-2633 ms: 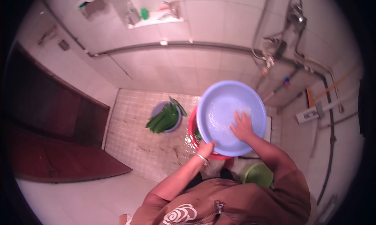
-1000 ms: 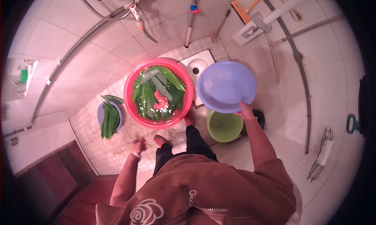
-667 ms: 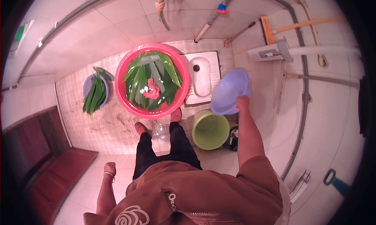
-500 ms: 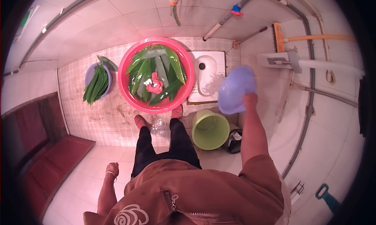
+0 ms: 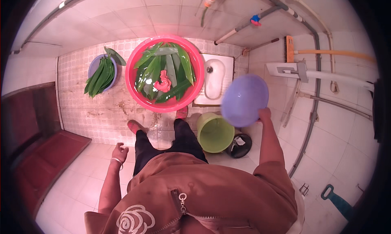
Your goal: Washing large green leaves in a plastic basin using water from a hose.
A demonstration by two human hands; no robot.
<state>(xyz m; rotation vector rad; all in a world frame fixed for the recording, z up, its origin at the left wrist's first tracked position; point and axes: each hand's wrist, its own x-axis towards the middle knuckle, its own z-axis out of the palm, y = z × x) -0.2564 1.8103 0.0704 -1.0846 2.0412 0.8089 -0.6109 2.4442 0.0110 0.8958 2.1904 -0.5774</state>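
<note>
My right hand (image 5: 264,114) grips the rim of a blue-purple plastic basin (image 5: 245,99), held tilted in the air to the right of the squat toilet (image 5: 214,83). My left hand (image 5: 119,152), with a white bracelet (image 5: 117,160) at its wrist, hangs at my left side with fingers loosely apart and nothing in it. In front of my feet stands a large pink-red tub (image 5: 163,108) of water with long green leaves (image 5: 152,73) in it. A crumpled reddish thing (image 5: 163,82) lies among the leaves; its kind is unclear.
A small purple basin (image 5: 91,69) heaped with leaves stands left of the tub. Right of my legs are a green bucket (image 5: 216,134) and a black bin (image 5: 239,151). Long-handled tools, including an orange-headed brush (image 5: 289,48), line the right wall. A dark red board (image 5: 53,169) lies at left.
The held basin has tilted and lowered slightly. Water that was splashing over the squat toilet no longer shows. My left hand has risen a little and its fingers have loosened.
</note>
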